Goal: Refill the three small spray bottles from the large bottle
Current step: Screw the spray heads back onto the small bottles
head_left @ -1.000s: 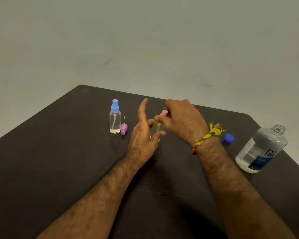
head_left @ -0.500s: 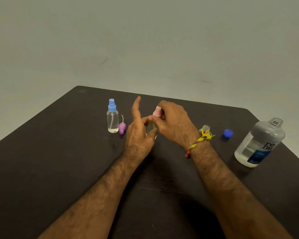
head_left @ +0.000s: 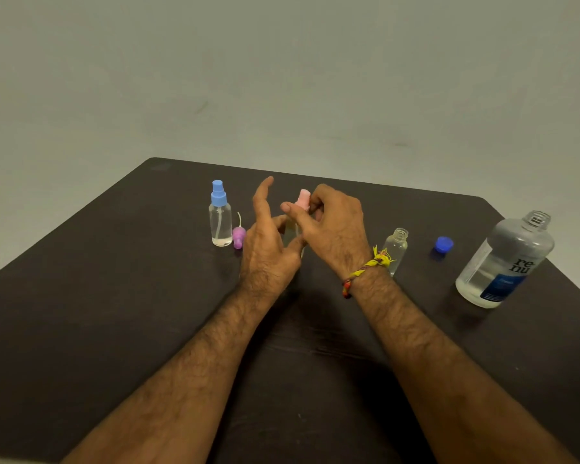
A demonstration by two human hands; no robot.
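Observation:
My left hand (head_left: 268,242) grips a small clear spray bottle (head_left: 290,231), mostly hidden behind my fingers, with the index finger raised. My right hand (head_left: 332,226) pinches that bottle's pink spray cap (head_left: 303,198) at the top. A small bottle with a blue spray cap (head_left: 220,216) stands upright to the left, and a loose purple spray cap (head_left: 238,236) lies beside it. An uncapped small bottle (head_left: 397,246) stands behind my right wrist. The large bottle (head_left: 506,259), open and partly filled, stands at the right, its blue cap (head_left: 444,244) lying to its left.
Everything rests on a dark table (head_left: 114,313) whose far edge runs just behind the bottles. A pale floor lies beyond it. The large bottle is close to the table's right edge.
My right hand has lifted and shifted left on the pink cap, exposing more of it. The uncapped small bottle behind my right wrist has come into view.

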